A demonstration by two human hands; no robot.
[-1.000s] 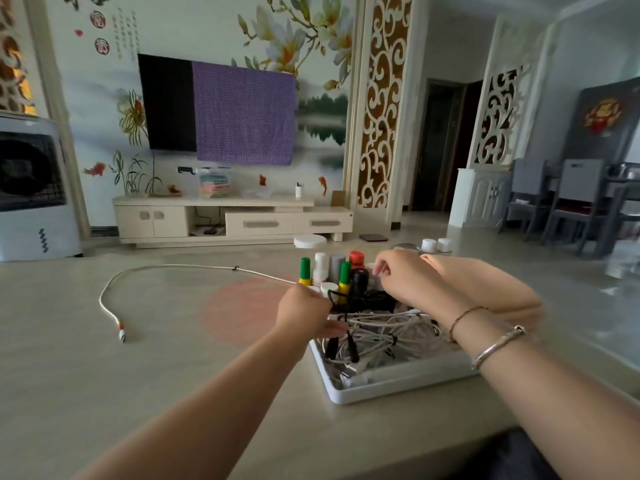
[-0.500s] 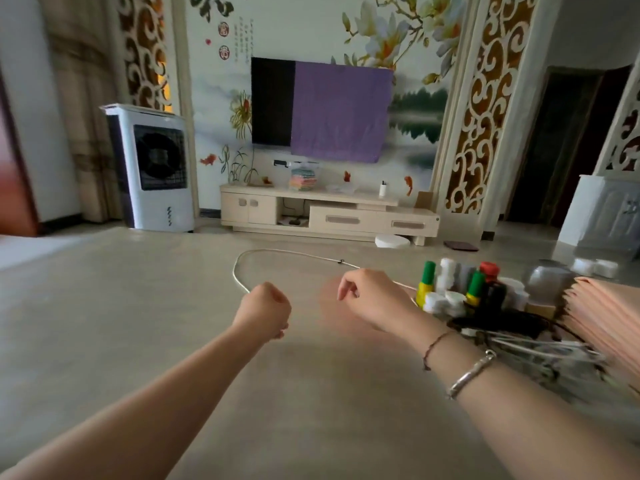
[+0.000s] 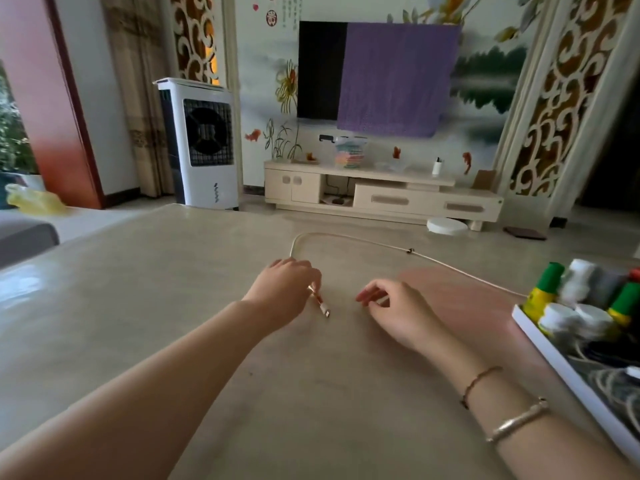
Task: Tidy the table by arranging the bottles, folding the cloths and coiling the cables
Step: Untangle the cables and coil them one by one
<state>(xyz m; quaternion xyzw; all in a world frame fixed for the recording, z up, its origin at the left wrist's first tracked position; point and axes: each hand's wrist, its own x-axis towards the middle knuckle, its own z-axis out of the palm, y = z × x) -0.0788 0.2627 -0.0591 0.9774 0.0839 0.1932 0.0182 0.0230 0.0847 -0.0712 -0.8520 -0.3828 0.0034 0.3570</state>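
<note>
Head view: the left hand [image 3: 284, 289] pinches the plug end of the white cable [image 3: 398, 249], fingers curled round it, connector poking out toward the right hand [image 3: 394, 310]. That right hand hovers just beside the plug, fingers loosely curled, holding nothing. The cable runs away from the left hand in a wide arc, then off toward the white tray [image 3: 568, 379], still uncoiled. In the tray, bottles [image 3: 543, 289] stand bunched at the far end and other cables lie heaped nearer the person; whether those are coiled is unclear. No cloths show. So coiling looks barely begun. Room is generous: bare table [image 3: 138, 306] spreads left of the tray, its far edge well beyond the cable's arc.
</note>
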